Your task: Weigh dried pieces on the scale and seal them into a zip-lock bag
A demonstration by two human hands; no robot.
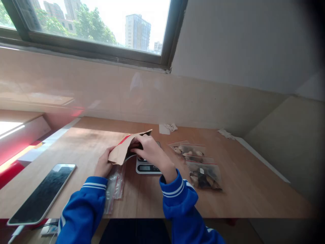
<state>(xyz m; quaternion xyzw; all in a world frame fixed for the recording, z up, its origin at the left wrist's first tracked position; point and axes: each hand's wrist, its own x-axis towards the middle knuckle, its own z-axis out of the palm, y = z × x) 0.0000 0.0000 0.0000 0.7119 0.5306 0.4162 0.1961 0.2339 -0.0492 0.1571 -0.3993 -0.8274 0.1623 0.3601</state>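
Observation:
My left hand is closed on the lower left edge of a brown paper bag with a red mark, holding it tilted above the table. At the bag's dark mouth is my right hand, its fingers curled inward and their tips hidden in the opening; what they hold, if anything, cannot be seen. Below the right hand sits a white kitchen scale with a small display, partly covered by hand and bag. Clear zip bags lie flat beneath the left forearm.
To the right lie zip bags with pale pieces and a zip bag with dark brown pieces. A phone with a cable rests at the left. Crumpled white paper is near the wall on the wooden table.

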